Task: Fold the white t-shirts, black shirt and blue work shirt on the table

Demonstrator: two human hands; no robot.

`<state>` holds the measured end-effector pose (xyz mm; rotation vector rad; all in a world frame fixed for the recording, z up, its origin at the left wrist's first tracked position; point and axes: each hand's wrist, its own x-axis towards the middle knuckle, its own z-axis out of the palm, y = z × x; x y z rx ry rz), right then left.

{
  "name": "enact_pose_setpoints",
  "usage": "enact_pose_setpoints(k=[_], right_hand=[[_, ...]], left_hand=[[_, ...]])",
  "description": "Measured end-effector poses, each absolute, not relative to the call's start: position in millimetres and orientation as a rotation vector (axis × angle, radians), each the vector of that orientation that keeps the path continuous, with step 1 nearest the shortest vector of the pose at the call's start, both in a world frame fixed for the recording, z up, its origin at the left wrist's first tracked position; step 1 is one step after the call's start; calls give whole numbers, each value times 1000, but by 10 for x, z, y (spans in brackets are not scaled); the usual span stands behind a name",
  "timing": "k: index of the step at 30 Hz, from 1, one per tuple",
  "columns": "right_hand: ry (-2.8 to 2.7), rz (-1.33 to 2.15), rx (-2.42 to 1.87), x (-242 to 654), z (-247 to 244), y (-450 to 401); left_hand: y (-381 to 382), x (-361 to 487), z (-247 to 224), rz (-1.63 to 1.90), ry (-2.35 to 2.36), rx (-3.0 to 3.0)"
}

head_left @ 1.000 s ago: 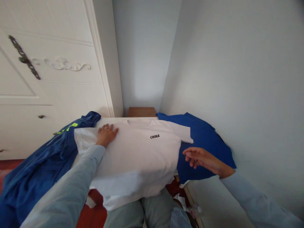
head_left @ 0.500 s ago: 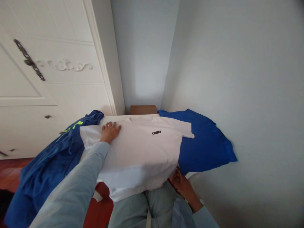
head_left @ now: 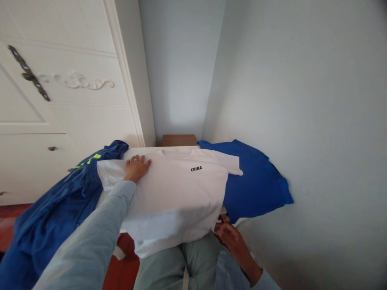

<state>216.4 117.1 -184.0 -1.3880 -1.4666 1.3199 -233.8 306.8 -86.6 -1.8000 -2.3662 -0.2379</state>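
Note:
A white T-shirt (head_left: 178, 189) with "CHINA" printed on the chest lies spread out, its collar away from me and its hem hanging over the near edge towards my lap. My left hand (head_left: 137, 168), a ring on one finger, rests flat on the shoulder by the left sleeve, fingers stretched out. At the lower right side of the shirt, my right hand (head_left: 228, 234) is closed with the fabric edge pinched at its fingertips. Those fingertips are in shadow and partly hidden.
A dark blue garment (head_left: 60, 205) with yellow-green marks lies at the left, and a blue cloth (head_left: 254, 181) lies under the right sleeve against the wall (head_left: 302, 100). A white cabinet (head_left: 90, 117) stands at left. Behind the white table (head_left: 136, 152) is a brown wooden box-like piece (head_left: 179, 140).
My right hand has shifted slightly down, drawing the shirt's lower right edge a little inward. My left hand stays flat on the shirt. The whole view has swung slightly right.

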Motion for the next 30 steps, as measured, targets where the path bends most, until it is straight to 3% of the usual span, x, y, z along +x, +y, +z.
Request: enact_pose_setpoints(k=[4,10,19,26,30], right_hand=[[-1428,1387,-1250,2204,-1736,909],[-1099,1370,-1357,2174,-2251,1214],[-1478,1295,-1354,2052,-2239,1299],[-1166,1320,-1407,2250,-2480,1346],[-1271,1359,-1351,2195,-2526,1491]], left_hand=[[3089,-2359,-891,-232,-2358,-1806],[3094,-2359,-896,-239,-2375,-1802],[3089,-2350,-907,-206,-2371,-1800],[3114,-2366,-929,-255,-2367,-1793],[3119,-2366,-927,-243,-2401,-1793]])
